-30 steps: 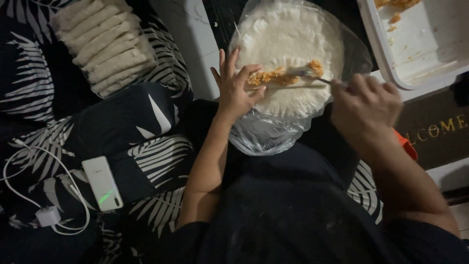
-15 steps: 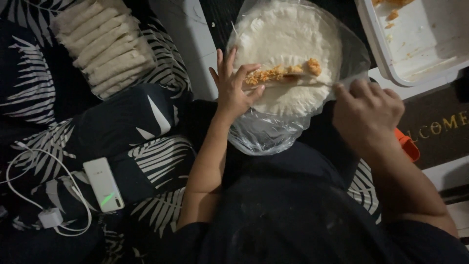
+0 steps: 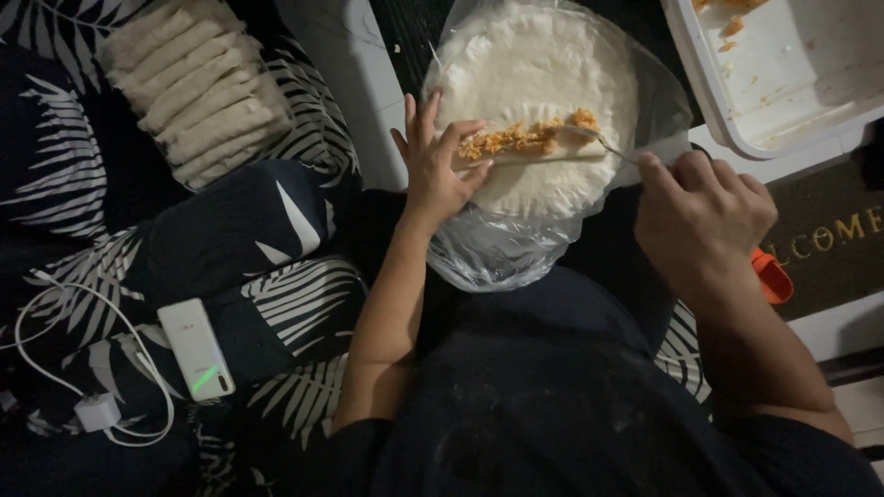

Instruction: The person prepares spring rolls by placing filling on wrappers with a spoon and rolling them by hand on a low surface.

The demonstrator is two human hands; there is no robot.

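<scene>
Fingers of our left hand (image 3: 435, 170) lay spread on the round wrapper (image 3: 539, 101), pinning its near-left edge. Our right hand (image 3: 702, 210) gripped a spoon (image 3: 603, 143), shaping the orange filling (image 3: 516, 138). Finished rolls (image 3: 198, 87) sat far left, tray (image 3: 737, 120) far right.

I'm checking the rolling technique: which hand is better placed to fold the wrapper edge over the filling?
Left, probably. The left hand already rests on the wrapper beside the filling, fingers at its edge, while the right hand is occupied holding the spoon.
</scene>
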